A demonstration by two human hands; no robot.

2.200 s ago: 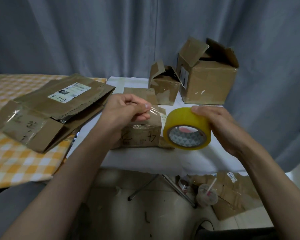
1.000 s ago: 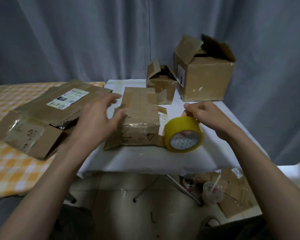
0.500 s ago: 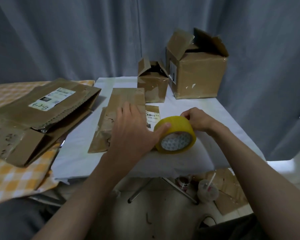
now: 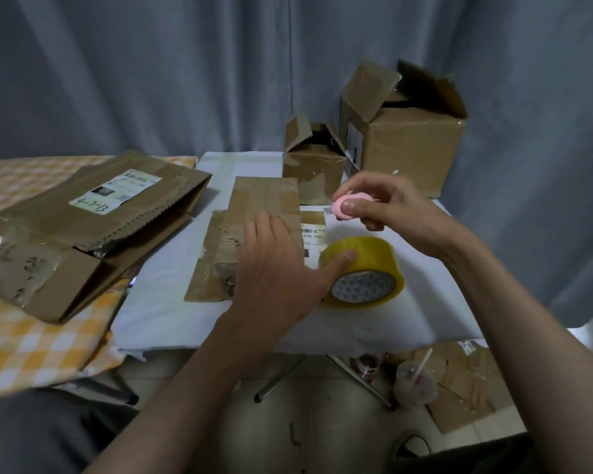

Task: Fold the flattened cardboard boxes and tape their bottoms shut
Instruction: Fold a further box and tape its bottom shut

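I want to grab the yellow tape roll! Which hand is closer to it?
Left. The left hand touches the yellow tape roll with its thumb; the right hand is above it, holding a small pink object.

Left hand (image 4: 271,268): lies flat, fingers straight, on the flattened box (image 4: 254,234) in the middle of the white table (image 4: 158,302); thumb touches the tape roll (image 4: 363,271).
Tape roll: yellow, on its edge near the table's front edge, just right of the flattened box.
Right hand (image 4: 387,210): raised above the table, pinching a small pink object (image 4: 344,206), possibly a cutter.
Far right corner: a small open box (image 4: 314,162) beside a large open box (image 4: 408,145), flaps up.
Left: a large flattened carton (image 4: 83,227) on the orange checked cloth (image 4: 31,347), overlapping the table's left edge.
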